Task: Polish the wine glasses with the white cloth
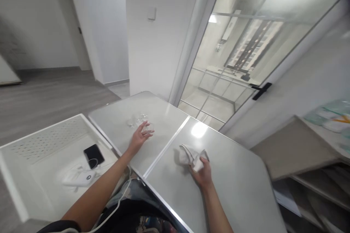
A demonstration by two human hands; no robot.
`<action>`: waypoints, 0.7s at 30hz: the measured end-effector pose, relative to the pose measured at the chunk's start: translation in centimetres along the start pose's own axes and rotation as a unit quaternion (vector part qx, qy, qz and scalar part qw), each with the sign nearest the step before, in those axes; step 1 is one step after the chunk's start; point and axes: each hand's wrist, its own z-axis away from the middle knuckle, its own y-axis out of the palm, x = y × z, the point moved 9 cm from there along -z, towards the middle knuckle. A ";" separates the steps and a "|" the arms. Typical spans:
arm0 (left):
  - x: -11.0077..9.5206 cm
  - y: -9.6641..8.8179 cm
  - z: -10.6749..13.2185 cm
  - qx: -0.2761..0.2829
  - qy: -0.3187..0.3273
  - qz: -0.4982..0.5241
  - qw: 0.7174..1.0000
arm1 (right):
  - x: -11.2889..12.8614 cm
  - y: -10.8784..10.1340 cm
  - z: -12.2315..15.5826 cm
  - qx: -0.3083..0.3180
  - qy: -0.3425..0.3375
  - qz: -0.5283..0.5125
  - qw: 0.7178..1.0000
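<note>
My left hand reaches across the grey folding table and its fingers curl round a clear glass standing on the far leaf. A second clear glass stands just behind it. My right hand rests on the near leaf of the table and grips a crumpled white cloth, which spreads out to the left of the fingers.
A white perforated tray cart stands at the left with a black phone and a white power bank with a cable. A glass sliding door is behind the table. Shelves stand at the right.
</note>
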 end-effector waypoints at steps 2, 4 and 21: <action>-0.4 -0.5 0.0 -0.033 0.004 -0.035 0.999 | 2.0 -1.6 0.0 -0.104 -0.089 -0.078 0.988; -1.1 -0.8 0.1 -0.055 0.000 -0.098 0.994 | 2.4 -1.9 -0.1 -0.139 -0.108 -0.148 0.973; -1.4 9.5 4.6 0.114 -0.161 -0.210 0.958 | 3.8 3.8 0.7 0.016 -0.075 -0.344 0.936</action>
